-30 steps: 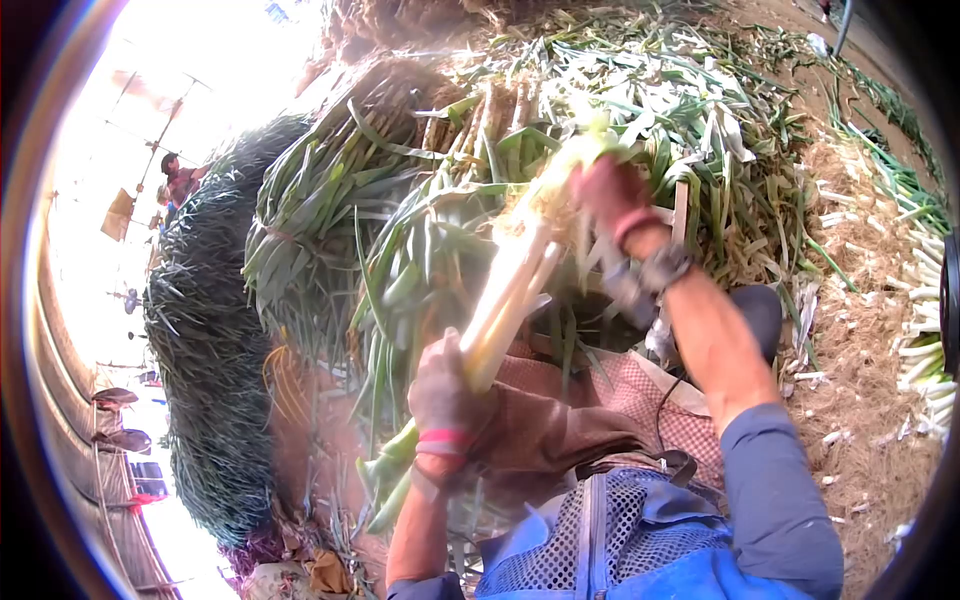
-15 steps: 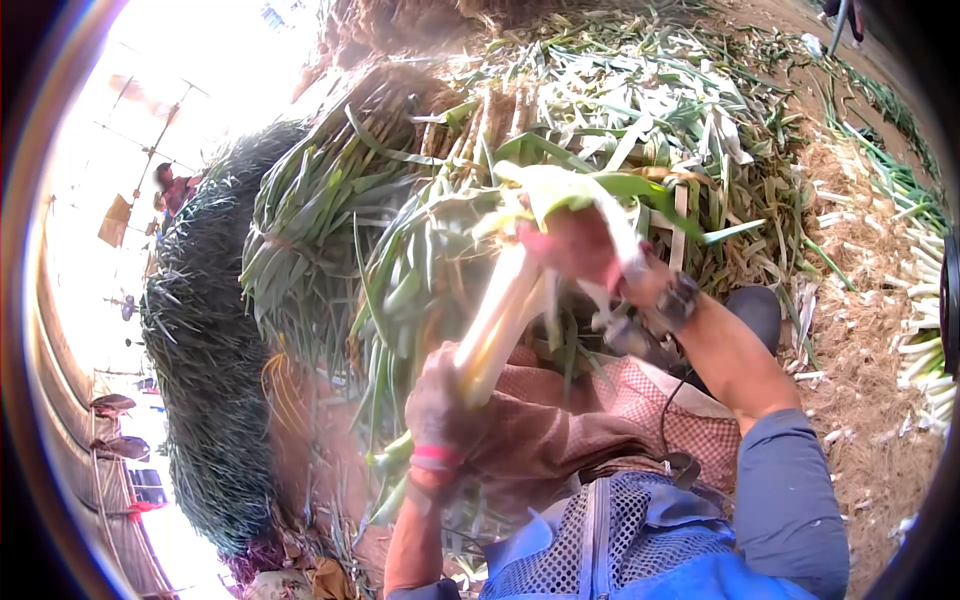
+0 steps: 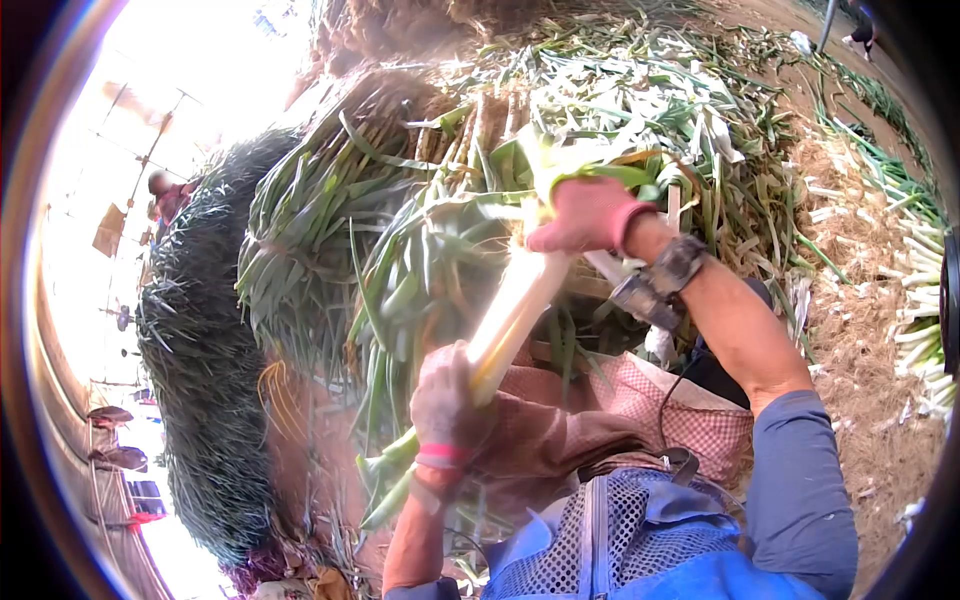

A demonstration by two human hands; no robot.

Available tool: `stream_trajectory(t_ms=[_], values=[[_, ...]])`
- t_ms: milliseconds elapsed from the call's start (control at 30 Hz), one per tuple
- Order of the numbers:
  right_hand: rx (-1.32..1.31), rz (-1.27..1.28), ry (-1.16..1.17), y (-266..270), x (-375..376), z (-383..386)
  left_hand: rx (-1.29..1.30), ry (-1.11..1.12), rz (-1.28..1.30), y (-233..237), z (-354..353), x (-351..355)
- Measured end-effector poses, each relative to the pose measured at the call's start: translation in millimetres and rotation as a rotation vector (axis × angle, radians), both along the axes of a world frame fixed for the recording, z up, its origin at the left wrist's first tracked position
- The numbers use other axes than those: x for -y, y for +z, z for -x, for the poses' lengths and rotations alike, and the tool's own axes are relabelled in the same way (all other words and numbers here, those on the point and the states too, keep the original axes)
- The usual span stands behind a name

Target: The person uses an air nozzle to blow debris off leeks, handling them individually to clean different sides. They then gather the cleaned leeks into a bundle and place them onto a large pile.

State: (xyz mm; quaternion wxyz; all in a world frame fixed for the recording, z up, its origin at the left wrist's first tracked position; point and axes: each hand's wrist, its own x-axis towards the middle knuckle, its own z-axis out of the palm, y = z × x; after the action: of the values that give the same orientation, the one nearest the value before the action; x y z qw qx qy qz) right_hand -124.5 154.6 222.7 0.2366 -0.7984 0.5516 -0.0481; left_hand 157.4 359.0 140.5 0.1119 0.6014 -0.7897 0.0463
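A pair of thick white leek stalks point(image 3: 515, 310) slants between my hands, with green tops point(image 3: 388, 490) poking out below. My left hand point(image 3: 445, 400), in a pale glove with a pink cuff, is closed around the lower part of the stalks. At the upper end, my right hand point(image 3: 590, 215) in a pink glove has its fingers closed on pale green outer leaves point(image 3: 550, 165), close against the stalks. A dark device point(image 3: 678, 265) is strapped on my right wrist. The fingertips of my right hand are partly hidden.
Heaped leeks point(image 3: 310, 210) lie ahead and left, beside a tall dark green stack point(image 3: 205, 380). Stripped leaves point(image 3: 640, 90) cover the ground ahead. Trimmed white leeks point(image 3: 925, 300) lie at far right. Another person point(image 3: 170, 195) is behind the stack.
My right hand has become less blurred and moved slightly up along the stalks, the pale leaves shifting with it. My left hand keeps its hold, almost in place.
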Motion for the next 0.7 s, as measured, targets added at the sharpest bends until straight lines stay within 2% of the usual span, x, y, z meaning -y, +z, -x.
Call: stream_trajectory(t_ms=[33,100,233,300,367,433,500,567,633,700], values=[[0.016,0.029,-0.036,-11.7,1.7,-7.4,0.010,-0.015,0.006,-2.2,-1.0,-1.3],[-0.204,0.156,-0.095,-46.5,29.3,2.3,0.020,-0.030,0.005,-0.3,-3.3,-6.7],[-0.048,0.136,-0.581,-64.2,57.1,110.9,-0.185,-0.012,-0.034,2.7,-25.9,-11.4],[0.053,0.047,-0.554,-63.2,51.7,141.3,-0.312,-0.002,-0.094,12.8,-37.8,-12.3],[0.309,0.099,-0.500,-83.8,41.4,144.4,-0.781,0.159,-0.394,12.3,-52.4,-12.3],[0.387,0.154,-0.396,-86.9,20.3,117.8,-0.829,0.244,-0.465,19.8,-54.4,-10.8],[0.374,-0.213,-0.190,-45.2,1.8,76.0,-1.111,0.246,-0.545,23.3,-55.5,-10.0],[0.272,-0.037,0.004,-37.2,-9.2,32.3,-1.161,0.251,-0.576,16.5,-64.6,-9.2],[0.417,0.320,0.106,-82.3,-6.6,-12.3,-1.166,0.230,-0.609,18.2,-64.2,-7.3],[0.463,0.415,0.232,-109.9,-4.8,-63.0,-1.209,0.202,-0.631,19.0,-60.7,-5.2]])
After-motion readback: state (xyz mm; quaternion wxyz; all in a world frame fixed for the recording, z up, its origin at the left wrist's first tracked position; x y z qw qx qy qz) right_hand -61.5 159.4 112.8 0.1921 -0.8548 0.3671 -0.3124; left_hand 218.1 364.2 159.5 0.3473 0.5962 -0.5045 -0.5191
